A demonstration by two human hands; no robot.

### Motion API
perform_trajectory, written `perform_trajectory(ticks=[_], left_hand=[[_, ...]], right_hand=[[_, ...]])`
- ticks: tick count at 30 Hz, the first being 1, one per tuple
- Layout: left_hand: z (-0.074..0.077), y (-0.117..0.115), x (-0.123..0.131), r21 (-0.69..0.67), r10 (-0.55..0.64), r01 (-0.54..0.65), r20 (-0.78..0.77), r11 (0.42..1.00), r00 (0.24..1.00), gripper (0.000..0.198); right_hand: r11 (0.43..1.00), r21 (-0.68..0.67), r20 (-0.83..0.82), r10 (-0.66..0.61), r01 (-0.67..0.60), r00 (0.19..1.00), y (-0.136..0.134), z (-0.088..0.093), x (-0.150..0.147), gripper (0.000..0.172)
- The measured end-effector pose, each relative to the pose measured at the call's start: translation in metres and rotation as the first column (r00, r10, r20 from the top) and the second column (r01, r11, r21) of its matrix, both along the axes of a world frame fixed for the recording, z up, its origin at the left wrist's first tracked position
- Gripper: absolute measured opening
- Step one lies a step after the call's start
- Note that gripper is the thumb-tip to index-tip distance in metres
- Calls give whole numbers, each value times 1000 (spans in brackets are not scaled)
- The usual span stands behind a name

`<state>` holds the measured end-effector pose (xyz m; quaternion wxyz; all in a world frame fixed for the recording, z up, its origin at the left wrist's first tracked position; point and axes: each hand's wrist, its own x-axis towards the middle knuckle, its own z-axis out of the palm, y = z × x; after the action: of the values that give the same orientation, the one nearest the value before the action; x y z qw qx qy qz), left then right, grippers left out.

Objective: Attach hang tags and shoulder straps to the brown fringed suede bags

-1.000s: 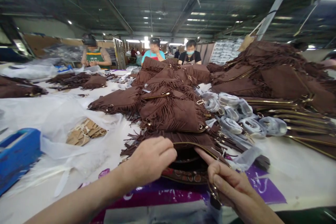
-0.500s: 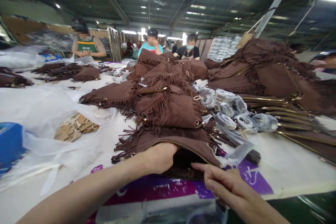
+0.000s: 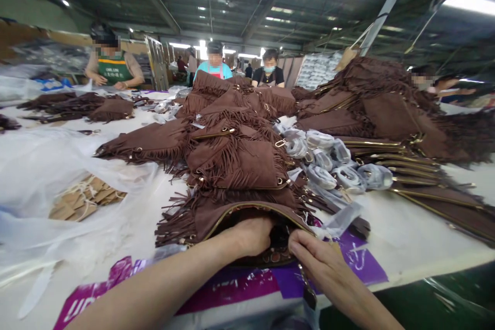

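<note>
A brown fringed bag lies in front of me with its zipped mouth spread wide, showing a patterned lining. My left hand reaches into the mouth, and its fingers are hidden inside. At the right end of the opening, my right hand pinches the bag's edge between thumb and fingers. A metal clip and strap piece hangs below that hand. Purple plastic sheeting lies under the bag. Right behind it rests a stack of similar brown bags.
Wrapped strap coils sit right of the stack, beside a larger bag heap. Kraft tags lie on clear plastic at left. The table's front edge runs along the lower right. Several people stand across the table.
My left hand has gone deeper into the bag's mouth. My right hand, earlier with its index finger stretched at the opening, has closed on the edge. The view has shifted slightly right.
</note>
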<state>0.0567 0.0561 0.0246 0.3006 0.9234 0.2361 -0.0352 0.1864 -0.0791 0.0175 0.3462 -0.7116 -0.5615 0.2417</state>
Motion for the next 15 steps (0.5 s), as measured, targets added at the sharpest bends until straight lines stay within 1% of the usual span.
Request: perform_trajectory(ticks=[3,6,8,10,12,13,15], left_hand=[[-3,-3,9,-35,42,-41,12,999,999,55],[-8,-4,10,-53,76,-75,22,996,997,55],[-11,-2,9,-52,67,-64,62,997,996,55],[-14,0,10,-46,39,-35,106,998,994,53],[-16,4,12,-36,13,-8,130,999,991,51],[-17,5,13,-33,6,-2,136,999,991,50],[-20,6,15,-21,-3,7,157,1000,988,51]], right_hand=[[999,24,87,-34,32,996,3,-1,2,30],[1000,12,163,-11,9,987,5,3,4,28],[1000,26,211,9,-15,977,6,6,4,27],[997,68,287,5,-26,958,8,8,3,27],[996,87,407,-15,-23,913,12,9,1,26],[998,68,472,-20,-14,881,14,9,-1,26],[998,-29,589,-23,50,808,19,12,-5,26]])
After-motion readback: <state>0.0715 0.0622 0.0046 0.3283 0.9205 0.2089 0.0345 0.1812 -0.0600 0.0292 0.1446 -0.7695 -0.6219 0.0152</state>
